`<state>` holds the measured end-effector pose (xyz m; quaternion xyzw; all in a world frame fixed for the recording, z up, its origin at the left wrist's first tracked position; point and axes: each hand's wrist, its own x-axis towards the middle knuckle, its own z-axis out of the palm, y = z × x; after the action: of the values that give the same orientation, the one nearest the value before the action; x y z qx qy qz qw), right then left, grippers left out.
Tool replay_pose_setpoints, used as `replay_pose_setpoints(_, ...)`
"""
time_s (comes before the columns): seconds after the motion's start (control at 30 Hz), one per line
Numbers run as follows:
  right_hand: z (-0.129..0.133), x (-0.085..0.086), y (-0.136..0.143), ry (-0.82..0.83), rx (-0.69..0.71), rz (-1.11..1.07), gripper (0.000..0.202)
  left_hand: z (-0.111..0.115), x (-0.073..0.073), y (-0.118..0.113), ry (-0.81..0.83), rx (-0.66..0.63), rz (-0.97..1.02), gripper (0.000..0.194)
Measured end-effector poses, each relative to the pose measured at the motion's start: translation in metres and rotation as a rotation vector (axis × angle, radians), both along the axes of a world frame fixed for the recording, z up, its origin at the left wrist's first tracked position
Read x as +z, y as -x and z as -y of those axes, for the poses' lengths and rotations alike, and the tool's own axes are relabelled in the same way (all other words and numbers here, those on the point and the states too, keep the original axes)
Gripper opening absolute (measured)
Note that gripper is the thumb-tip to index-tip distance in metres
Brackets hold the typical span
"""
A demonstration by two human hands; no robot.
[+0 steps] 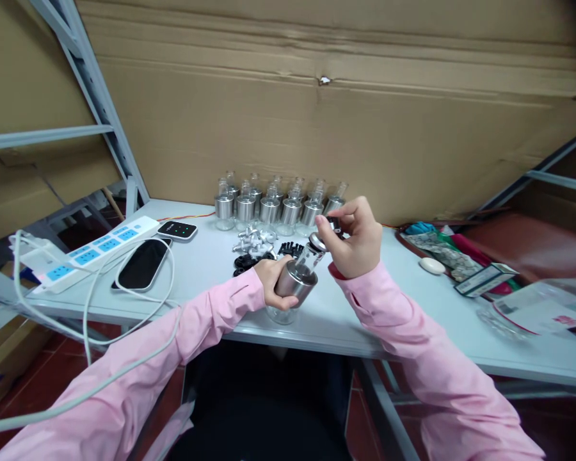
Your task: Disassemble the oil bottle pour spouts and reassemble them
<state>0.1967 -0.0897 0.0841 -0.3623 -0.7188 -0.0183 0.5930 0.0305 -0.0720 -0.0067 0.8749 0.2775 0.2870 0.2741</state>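
Note:
My left hand [270, 282] is wrapped round a glass bottle [296, 283] with a brushed-metal sleeve, which leans to the right over the table's front edge. At the bottle's neck, my right hand [358, 240] pinches a black-and-silver stopper [335, 224] between thumb and fingers. A metal collar [317, 241] shows at the neck just below those fingers; how far the stopper is seated cannot be made out. Behind my left hand lie several silver spout-like parts [255, 242] and black plastic parts [246, 261].
Several similar metal-sleeved bottles [269, 210] stand in rows along the cardboard wall [249, 115]. On the left are a power strip [98, 248], a phone [143, 264], a small black device [177, 230] and a white cable crossing my left sleeve. Fabric, a small box [487, 280] and plastic packaging lie right.

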Motion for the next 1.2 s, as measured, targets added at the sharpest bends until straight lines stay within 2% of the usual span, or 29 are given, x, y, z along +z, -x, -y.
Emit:
replay_pose_setpoints(0.33, 0.0, -0.006, 0.001, -0.038, -0.031, -0.017, 0.012, 0.0, 0.0, 0.001, -0.005, -0.019, 0.005, 0.052)
replay_pose_setpoints(0.77, 0.009, 0.0, 0.005, -0.097, -0.032, 0.167, 0.018, 0.002, 0.0, 0.0, -0.025, -0.036, 0.022, 0.052)
replay_pose_setpoints(1.03, 0.016, -0.003, 0.009, -0.132, -0.003, 0.161, 0.019, 0.002, 0.001, -0.001, -0.087, -0.115, 0.05, 0.057)
replay_pose_setpoints(1.2, 0.022, -0.002, -0.009, -0.113, -0.051, 0.209, 0.018, 0.0, 0.002, 0.0, 0.052, -0.157, 0.086, 0.065)
